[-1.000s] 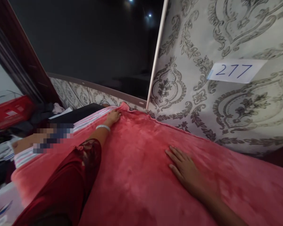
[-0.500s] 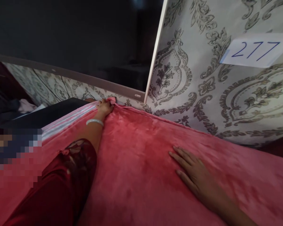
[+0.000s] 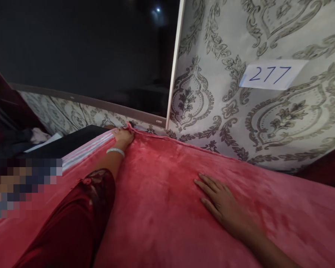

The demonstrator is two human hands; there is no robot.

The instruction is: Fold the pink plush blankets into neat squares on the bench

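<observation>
red plush cloth [image 3: 156,216]: spread wide across the foreground, soft pile showing darker and lighter patches; its far edge runs along the foot of a patterned wall [image 3: 226,136], and whatever carries it is hidden underneath.
left hand [image 3: 124,136]: at the cloth's far left corner, touching the fabric, fingers bent over the edge beside a small bunched fold [image 3: 130,127]; whether they pinch the material cannot be told from this angle.
right hand [image 3: 219,197]: palm down on the cloth, inward from its far edge and well apart from the left hand; fingers spread and extended, thumb held apart, nothing grasped.
striped band [image 3: 85,149]: pink, white and gray, lining the cloth's left edge and rising toward the left hand.
wrist and sleeve: a pale bracelet [image 3: 115,151] circles the left wrist; a dark red sleeve [image 3: 78,216] with a sheer, flower-trimmed cuff covers the arm above it, while the right forearm is bare.
black flat-topped object [image 3: 68,140]: just beyond the cloth's left edge, a white sheet [image 3: 44,143] near its far side; pixelation masks the area nearer the wearer.
dark screen [image 3: 80,52]: on the wall above the cloth's far left corner, a light reflected near its top.
paper sign [image 3: 273,75]: on the wall above the cloth's far edge, to the right of the screen, hand-lettered "277" in blue.
</observation>
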